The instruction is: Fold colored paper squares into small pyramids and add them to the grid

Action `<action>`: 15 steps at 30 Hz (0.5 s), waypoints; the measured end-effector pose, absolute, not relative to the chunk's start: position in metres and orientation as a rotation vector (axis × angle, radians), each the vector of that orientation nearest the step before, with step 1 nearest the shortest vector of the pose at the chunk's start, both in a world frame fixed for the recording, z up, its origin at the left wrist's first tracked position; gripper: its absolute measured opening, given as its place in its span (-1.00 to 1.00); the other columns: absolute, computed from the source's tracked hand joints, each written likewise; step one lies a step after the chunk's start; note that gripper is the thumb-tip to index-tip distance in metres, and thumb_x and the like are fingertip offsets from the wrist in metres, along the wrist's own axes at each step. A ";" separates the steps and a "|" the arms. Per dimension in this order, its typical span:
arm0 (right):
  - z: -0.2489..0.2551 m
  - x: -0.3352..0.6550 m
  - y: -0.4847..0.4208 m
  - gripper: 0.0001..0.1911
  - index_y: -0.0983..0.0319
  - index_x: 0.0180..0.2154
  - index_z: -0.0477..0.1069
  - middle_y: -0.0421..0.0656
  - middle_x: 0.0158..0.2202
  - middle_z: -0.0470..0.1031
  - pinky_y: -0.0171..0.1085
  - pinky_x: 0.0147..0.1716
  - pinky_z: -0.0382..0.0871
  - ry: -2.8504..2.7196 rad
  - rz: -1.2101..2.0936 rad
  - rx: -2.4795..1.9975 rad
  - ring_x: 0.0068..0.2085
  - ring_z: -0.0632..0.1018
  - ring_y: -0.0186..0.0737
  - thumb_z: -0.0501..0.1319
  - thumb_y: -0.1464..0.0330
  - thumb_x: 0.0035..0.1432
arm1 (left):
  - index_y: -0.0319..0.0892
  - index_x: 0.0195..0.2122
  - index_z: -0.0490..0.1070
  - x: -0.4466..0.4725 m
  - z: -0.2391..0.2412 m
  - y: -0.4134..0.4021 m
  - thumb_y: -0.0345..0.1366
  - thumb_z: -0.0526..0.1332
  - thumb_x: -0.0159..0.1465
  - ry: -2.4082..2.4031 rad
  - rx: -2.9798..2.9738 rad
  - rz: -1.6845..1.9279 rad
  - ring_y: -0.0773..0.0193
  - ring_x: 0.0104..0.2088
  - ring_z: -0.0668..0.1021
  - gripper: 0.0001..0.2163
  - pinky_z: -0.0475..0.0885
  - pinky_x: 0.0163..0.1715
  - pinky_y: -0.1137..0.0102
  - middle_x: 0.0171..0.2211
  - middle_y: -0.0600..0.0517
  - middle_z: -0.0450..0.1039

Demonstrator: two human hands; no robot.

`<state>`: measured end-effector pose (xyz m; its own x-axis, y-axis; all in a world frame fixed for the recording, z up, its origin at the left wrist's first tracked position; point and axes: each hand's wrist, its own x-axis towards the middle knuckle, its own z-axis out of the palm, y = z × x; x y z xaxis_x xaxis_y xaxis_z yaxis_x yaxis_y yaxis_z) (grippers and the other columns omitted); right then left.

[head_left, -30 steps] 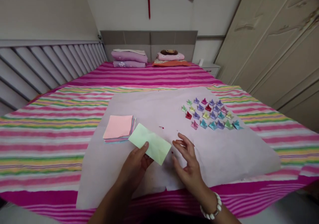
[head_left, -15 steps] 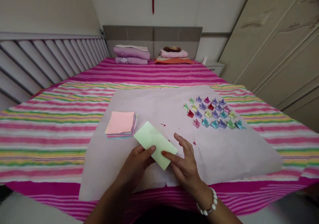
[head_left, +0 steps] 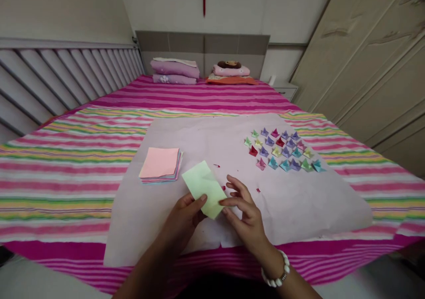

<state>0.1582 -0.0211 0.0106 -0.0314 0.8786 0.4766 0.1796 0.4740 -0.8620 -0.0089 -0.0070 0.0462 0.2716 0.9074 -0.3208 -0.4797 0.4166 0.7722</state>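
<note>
A light green sheet of folding paper point(head_left: 203, 184), apparently doubled into a rectangle, is held tilted above a large pale sheet. My left hand point(head_left: 186, 212) grips its lower left side, thumb on top and fingers underneath. At the lower right corner, the thumb and index finger of my right hand point(head_left: 244, 212) pinch the edge, while its other fingers are raised and apart. To the left lies a stack of square coloured paper point(head_left: 160, 162), pink on top. Several small folded paper pieces point(head_left: 279, 153) in many colours sit in rows at the right.
The pale sheet point(head_left: 139, 228) covers part of a bed with a striped bedspread point(head_left: 66, 175). Small red scraps point(head_left: 258, 190) lie near my hands. Folded purple bedding point(head_left: 175, 71) and a pink pillow pile point(head_left: 231, 71) rest by the headboard point(head_left: 186, 44).
The green paper has turned slightly and its right end has drawn in, looking shorter. My right fingers have shifted from its top face to its right corner.
</note>
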 end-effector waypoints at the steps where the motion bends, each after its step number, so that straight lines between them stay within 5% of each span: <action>1: 0.011 0.157 -0.020 -0.90 0.10 -0.30 0.56 -0.09 0.22 0.26 -0.02 0.08 0.29 -1.467 0.796 -0.958 0.13 0.39 -0.01 0.25 0.35 0.16 | -0.30 -0.16 0.56 -0.009 0.046 -0.007 -0.29 0.35 0.13 0.849 0.597 1.021 0.05 -0.14 0.59 -0.73 0.48 -0.12 0.25 -0.14 -0.19 0.59; 9: 0.012 0.150 -0.011 -0.90 0.16 -0.42 0.52 -0.08 -0.04 0.48 -0.09 0.04 0.32 -1.220 1.064 -0.933 0.01 0.47 -0.08 0.29 0.31 0.13 | -0.29 -0.19 0.57 -0.005 0.038 -0.010 -0.28 0.37 0.09 0.838 0.576 1.021 0.06 -0.12 0.57 -0.73 0.52 -0.18 0.25 -0.12 -0.17 0.57; 12: 0.012 0.152 -0.013 -0.96 0.15 -0.38 0.51 -0.09 -0.01 0.46 -0.09 0.05 0.31 -1.251 1.068 -0.923 0.03 0.45 -0.08 0.28 0.38 0.12 | -0.32 -0.23 0.56 -0.006 0.039 -0.008 -0.29 0.38 0.09 0.854 0.544 1.013 0.05 -0.14 0.59 -0.74 0.51 -0.17 0.25 -0.14 -0.19 0.58; 15: 0.013 0.154 -0.017 -0.81 0.11 -0.30 0.53 -0.10 0.11 0.36 -0.08 0.08 0.28 -1.409 0.938 -0.905 0.09 0.41 -0.07 0.26 0.50 0.05 | -0.32 -0.18 0.54 -0.007 0.042 -0.007 -0.28 0.34 0.14 0.842 0.513 1.032 0.03 -0.11 0.59 -0.74 0.49 -0.09 0.21 -0.13 -0.20 0.58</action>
